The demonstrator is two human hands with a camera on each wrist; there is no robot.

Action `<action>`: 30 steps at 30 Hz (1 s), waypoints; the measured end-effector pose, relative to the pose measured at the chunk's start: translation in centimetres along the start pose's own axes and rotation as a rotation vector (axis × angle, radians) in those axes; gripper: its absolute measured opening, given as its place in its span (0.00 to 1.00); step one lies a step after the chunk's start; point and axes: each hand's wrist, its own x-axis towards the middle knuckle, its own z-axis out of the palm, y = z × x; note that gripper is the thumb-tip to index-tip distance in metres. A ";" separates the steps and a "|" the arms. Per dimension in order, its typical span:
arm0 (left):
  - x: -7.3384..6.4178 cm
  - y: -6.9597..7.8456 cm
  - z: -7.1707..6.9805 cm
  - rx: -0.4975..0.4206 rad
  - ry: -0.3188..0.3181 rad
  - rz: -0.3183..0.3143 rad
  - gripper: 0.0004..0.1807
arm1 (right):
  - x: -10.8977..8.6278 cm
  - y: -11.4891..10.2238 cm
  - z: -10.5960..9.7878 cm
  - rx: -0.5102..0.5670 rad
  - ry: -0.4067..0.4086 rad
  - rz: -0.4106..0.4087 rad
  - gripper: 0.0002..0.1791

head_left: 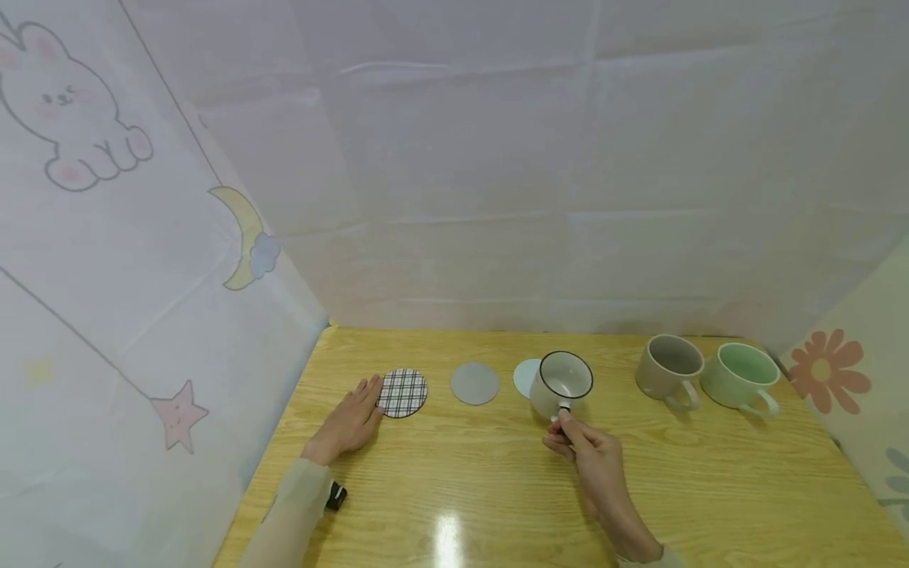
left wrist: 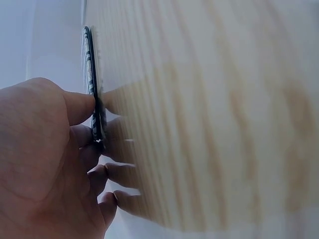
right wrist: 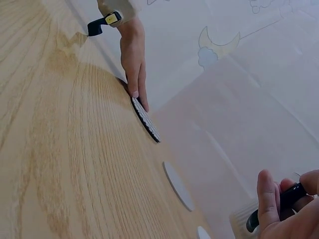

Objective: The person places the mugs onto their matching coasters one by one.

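My left hand [head_left: 348,426] lies palm down on the table, its fairly straight fingers touching the left edge of a round plaid coaster [head_left: 402,393]. In the left wrist view the thumb meets the rim of that coaster [left wrist: 92,74]. My right hand [head_left: 596,465] grips a white mug [head_left: 550,394] with a dark rim by its handle, which looks black [right wrist: 286,199] in the right wrist view. The mug partly hides a pale blue coaster [head_left: 524,377]; whether it touches it, I cannot tell. Between the hands lies a grey coaster [head_left: 474,383].
A taupe mug [head_left: 663,371] and a mint green mug [head_left: 738,375] stand at the right, handles toward the front. Pale printed sheets [head_left: 454,197] rise behind and beside the wooden table [head_left: 440,473]. A black device [head_left: 337,496] sits at the left wrist.
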 end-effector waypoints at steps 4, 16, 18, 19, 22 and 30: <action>0.1 0.1 -0.1 0.001 -0.003 0.000 0.32 | 0.1 0.2 0.1 0.003 -0.011 -0.004 0.21; 0.0 0.4 -0.2 0.009 -0.023 -0.022 0.33 | -0.1 0.4 0.6 -0.014 -0.031 -0.045 0.23; 0.1 0.4 -0.2 0.014 -0.031 -0.032 0.33 | -0.1 0.5 0.7 -0.014 -0.031 -0.048 0.23; 0.1 0.4 -0.2 0.022 -0.037 -0.037 0.33 | -0.1 0.5 0.7 -0.014 -0.032 -0.049 0.22; 0.0 0.4 -0.3 0.034 -0.041 -0.043 0.33 | -0.1 0.6 0.8 -0.017 -0.039 -0.047 0.22; 0.0 0.4 -0.2 0.012 -0.031 -0.032 0.33 | -0.2 0.6 1.3 -0.031 -0.037 -0.043 0.21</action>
